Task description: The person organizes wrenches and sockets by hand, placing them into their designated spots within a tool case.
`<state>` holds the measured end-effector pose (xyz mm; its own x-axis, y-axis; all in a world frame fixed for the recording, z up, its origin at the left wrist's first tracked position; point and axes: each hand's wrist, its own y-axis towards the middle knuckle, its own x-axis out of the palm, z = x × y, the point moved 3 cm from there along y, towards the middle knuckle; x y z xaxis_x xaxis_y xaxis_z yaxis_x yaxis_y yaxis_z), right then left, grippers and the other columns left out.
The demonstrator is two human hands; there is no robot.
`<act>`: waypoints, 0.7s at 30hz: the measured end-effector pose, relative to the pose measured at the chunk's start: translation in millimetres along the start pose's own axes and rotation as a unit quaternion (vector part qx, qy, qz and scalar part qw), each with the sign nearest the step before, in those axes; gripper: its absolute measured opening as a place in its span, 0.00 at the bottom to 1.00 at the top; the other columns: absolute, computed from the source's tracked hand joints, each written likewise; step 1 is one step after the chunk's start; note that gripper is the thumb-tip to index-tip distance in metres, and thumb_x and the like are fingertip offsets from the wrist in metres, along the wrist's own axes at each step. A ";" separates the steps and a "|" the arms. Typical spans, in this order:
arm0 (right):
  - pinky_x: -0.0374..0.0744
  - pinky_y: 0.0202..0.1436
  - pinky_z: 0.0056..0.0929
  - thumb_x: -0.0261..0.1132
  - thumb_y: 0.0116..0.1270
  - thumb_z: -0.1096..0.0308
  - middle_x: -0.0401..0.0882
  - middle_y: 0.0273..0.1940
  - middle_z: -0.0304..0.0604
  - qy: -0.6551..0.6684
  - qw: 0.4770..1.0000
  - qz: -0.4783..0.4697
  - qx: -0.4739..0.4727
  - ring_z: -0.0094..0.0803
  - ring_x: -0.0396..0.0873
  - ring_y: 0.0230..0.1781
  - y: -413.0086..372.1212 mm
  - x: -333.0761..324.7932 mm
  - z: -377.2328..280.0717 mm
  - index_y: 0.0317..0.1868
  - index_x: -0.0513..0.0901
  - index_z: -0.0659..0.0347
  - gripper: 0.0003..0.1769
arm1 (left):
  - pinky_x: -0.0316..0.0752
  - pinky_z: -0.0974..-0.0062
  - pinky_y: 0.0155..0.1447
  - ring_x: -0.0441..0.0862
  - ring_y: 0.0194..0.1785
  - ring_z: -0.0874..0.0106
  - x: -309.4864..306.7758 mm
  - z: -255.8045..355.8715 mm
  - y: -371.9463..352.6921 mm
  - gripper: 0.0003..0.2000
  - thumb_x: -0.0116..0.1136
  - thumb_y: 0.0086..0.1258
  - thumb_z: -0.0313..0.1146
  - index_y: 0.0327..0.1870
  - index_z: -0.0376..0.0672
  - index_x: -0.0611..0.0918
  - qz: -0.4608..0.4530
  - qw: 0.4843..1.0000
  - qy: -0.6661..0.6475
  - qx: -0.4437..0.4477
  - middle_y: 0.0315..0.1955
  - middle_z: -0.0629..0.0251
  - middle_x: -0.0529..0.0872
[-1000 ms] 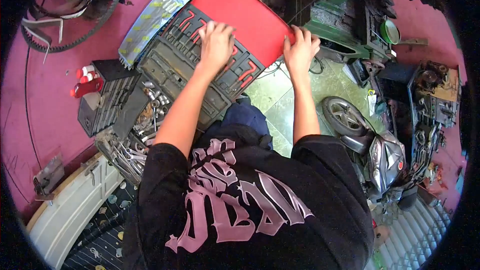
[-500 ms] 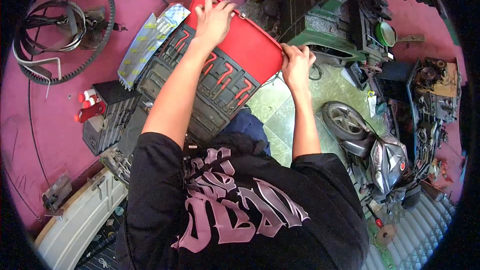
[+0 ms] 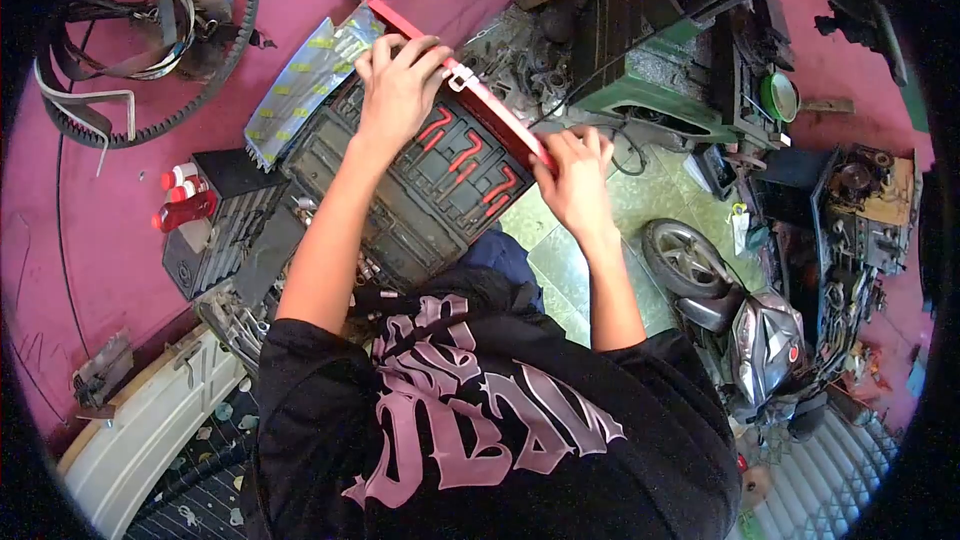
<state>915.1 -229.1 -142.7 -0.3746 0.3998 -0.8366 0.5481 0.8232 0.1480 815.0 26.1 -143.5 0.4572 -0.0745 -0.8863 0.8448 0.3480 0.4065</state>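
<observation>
A black moulded tool tray (image 3: 390, 195) with several red 7-shaped pieces or marks lies beneath my arms. Along its far side stands a red lid (image 3: 500, 118), seen nearly edge-on, with a metal latch (image 3: 461, 77) on its rim. My left hand (image 3: 398, 85) has its fingers curled over the lid's upper edge, left of the latch. At the lid's right end, my right hand (image 3: 577, 175) grips the corner with bent fingers. Part of the tray is hidden behind my left forearm.
Red-capped bottles (image 3: 187, 195) stand by a black box (image 3: 200, 235) on the left. A toothed belt (image 3: 243, 0) lies at upper left. A green machine (image 3: 640, 70) stands beyond the lid, and a wheel (image 3: 685, 258) sits on the right.
The red lid has tilted from showing its broad face to nearly edge-on. Both hands have moved with it, slightly nearer to me. The whole view has shifted a little.
</observation>
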 end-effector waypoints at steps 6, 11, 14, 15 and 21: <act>0.67 0.69 0.51 0.74 0.67 0.64 0.86 0.45 0.44 0.002 0.999 -0.003 -0.034 0.49 0.77 0.58 1.8 17.7 -22.6 0.61 0.88 0.58 0.22 | 0.63 0.52 0.69 0.76 0.63 0.59 -19.9 -10.3 -23.6 0.14 0.72 0.69 0.38 0.55 0.52 0.90 0.000 1.000 -0.011 0.001 0.58 0.72 0.87; 0.67 0.73 0.53 0.74 0.59 0.68 0.84 0.52 0.47 0.006 0.999 -0.018 -0.044 0.50 0.76 0.60 -13.5 30.1 -33.4 0.63 0.86 0.59 0.28 | 0.63 0.53 0.68 0.76 0.63 0.59 -30.2 -17.0 -45.0 0.15 0.72 0.69 0.37 0.56 0.52 0.89 -0.010 1.000 -0.008 -0.001 0.59 0.71 0.87; 0.68 0.72 0.53 0.74 0.59 0.68 0.84 0.52 0.47 0.017 0.999 -0.032 -0.033 0.51 0.75 0.62 -21.0 37.5 -42.2 0.63 0.86 0.59 0.29 | 0.63 0.54 0.68 0.76 0.63 0.60 -36.2 -22.0 -56.5 0.15 0.72 0.69 0.38 0.55 0.52 0.89 -0.017 1.000 -0.018 -0.011 0.60 0.71 0.87; 0.68 0.73 0.53 0.75 0.58 0.68 0.83 0.53 0.47 0.017 0.999 -0.034 -0.038 0.50 0.75 0.62 -23.2 39.7 -44.5 0.64 0.86 0.59 0.30 | 0.62 0.55 0.68 0.76 0.63 0.60 -38.1 -23.0 -60.0 0.15 0.72 0.69 0.37 0.55 0.52 0.90 -0.016 1.000 -0.019 -0.009 0.60 0.71 0.87; 0.68 0.73 0.52 0.76 0.57 0.68 0.83 0.52 0.47 0.010 0.999 -0.024 -0.040 0.50 0.75 0.62 -29.1 44.8 -50.2 0.64 0.86 0.59 0.31 | 0.61 0.56 0.67 0.77 0.61 0.63 -34.0 -39.6 -82.9 0.14 0.73 0.69 0.35 0.55 0.54 0.90 0.049 0.999 0.008 -0.019 0.58 0.75 0.89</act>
<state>844.8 -215.0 -157.9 -0.4135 0.3669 -0.8333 0.4679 0.8707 0.1512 718.5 36.8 -155.9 0.5321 -0.0242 -0.8463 0.7854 0.3874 0.4827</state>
